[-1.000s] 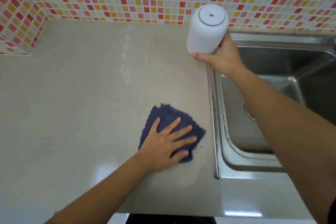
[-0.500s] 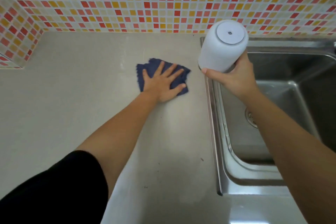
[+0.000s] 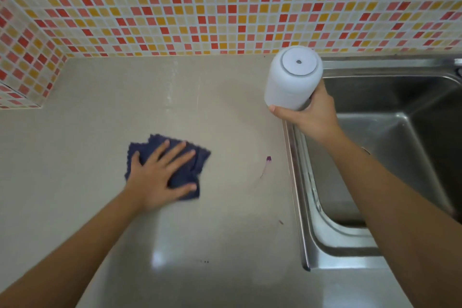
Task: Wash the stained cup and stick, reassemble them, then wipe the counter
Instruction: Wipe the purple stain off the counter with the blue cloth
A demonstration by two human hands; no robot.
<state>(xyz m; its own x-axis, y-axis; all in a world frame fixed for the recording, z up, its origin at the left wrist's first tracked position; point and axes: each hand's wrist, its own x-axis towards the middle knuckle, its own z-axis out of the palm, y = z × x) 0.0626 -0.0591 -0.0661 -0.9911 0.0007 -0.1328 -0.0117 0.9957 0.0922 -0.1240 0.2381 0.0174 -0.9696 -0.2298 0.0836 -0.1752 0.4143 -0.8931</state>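
Observation:
My left hand [image 3: 160, 177] lies flat, fingers spread, pressing a dark blue cloth [image 3: 192, 160] onto the beige counter [image 3: 87, 137]. My right hand [image 3: 312, 115] grips the lower part of a white cup [image 3: 292, 77] and holds it in the air above the counter's right edge, beside the sink. The cup's lidded top with a small centre hole faces the camera. No stick is visible. A small purple stain [image 3: 268, 159] with a thin streak marks the counter to the right of the cloth.
A steel sink [image 3: 375, 147] fills the right side, its rim running along the counter. A red, orange and cream mosaic tile wall [image 3: 200, 7] backs the counter and wraps the left corner. Small dark specks [image 3: 205, 261] dot the counter near the front.
My left hand has slid the cloth from near the back wall toward me and slightly left. The cup stays held up in my right hand by the sink.

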